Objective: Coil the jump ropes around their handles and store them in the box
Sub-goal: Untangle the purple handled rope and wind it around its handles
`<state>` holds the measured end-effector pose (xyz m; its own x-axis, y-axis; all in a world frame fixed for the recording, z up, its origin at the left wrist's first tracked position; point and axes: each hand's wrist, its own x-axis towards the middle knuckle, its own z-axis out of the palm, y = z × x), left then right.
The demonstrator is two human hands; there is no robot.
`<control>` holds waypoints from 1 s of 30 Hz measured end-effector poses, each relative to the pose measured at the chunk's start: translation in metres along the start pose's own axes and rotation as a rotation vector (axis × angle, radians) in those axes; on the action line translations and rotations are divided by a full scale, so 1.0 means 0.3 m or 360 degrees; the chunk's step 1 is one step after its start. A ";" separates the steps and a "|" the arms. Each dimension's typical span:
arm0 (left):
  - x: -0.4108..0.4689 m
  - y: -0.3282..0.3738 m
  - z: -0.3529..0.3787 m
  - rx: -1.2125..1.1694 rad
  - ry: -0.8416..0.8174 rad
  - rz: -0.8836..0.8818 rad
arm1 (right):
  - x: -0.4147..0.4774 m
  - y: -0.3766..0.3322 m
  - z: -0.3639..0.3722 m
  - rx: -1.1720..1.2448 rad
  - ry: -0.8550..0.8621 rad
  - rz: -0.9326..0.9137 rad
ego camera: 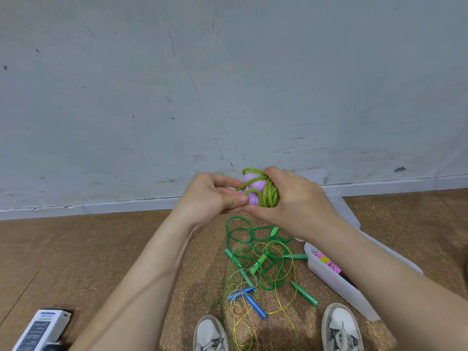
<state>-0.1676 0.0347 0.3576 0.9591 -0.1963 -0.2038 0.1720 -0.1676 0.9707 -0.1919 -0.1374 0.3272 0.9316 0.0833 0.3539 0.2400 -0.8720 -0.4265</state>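
both hands hold one lime-green rope (pixel 270 196), coiled around its two purple handles (pixel 253 199): the right hand (pixel 293 200) wraps the coil and the left hand (pixel 212 196) pinches the handle ends. below them a loose tangle (pixel 257 266) on the floor (pixel 101 249) shows two blue handles (pixel 255 306) and several green ones. one clear box (pixel 336 282) sits right of the tangle, under the right forearm, with the wall (pixel 228 84) close ahead.

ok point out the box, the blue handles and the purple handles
box (pixel 336 285), head view, near side wall
blue handles (pixel 257 307), head view, lower handle's middle
purple handles (pixel 253 199), head view, lower handle
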 end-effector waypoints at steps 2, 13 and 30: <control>0.004 -0.010 0.008 0.0135 0.0103 0.0055 | 0.001 -0.002 0.005 -0.0062 0.0014 -0.0029; 0.002 -0.004 0.002 0.0370 0.0031 0.0299 | 0.005 0.012 -0.033 0.0015 -0.0106 -0.0074; -0.013 -0.071 0.116 0.1017 0.0672 0.0523 | -0.012 -0.001 -0.043 -0.0070 -0.0388 0.0062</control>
<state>-0.1827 0.0053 0.3332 0.9637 0.0263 0.2657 -0.1703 -0.7058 0.6876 -0.1989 -0.1435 0.3368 0.9796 0.1580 0.1244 0.1951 -0.8967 -0.3972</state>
